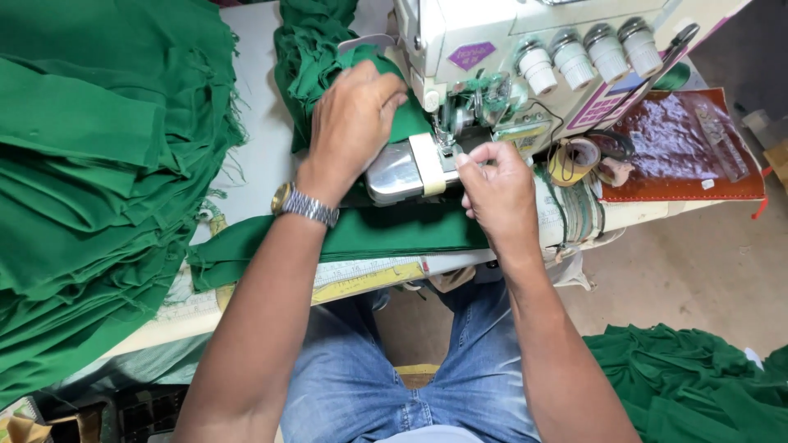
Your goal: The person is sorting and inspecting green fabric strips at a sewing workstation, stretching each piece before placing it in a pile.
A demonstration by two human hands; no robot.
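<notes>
- A tall stack of folded green fabric pieces [90, 180] lay at the far left of the white tabletop [258, 139].
- The left hand [355, 121], a metal wristwatch [304, 203] on its wrist, lay palm down on the green cloth piece [386, 234] being fed to the machine, its fingers [386, 89] close together and pressing the cloth flat.
- That cloth ran from behind the hand, under the machine's silver plate [396, 171], and hung over the tabletop's near edge.
- The right hand [497, 190] sat just beside the presser foot [447, 135], thumb and forefinger pinched together; what they pinched was too small to tell.
- The cream overlock sewing machine [525, 49] stood behind, four tension knobs [587, 51] in a row.
- More green fabric [689, 381] lay heaped on the floor at the right.
</notes>
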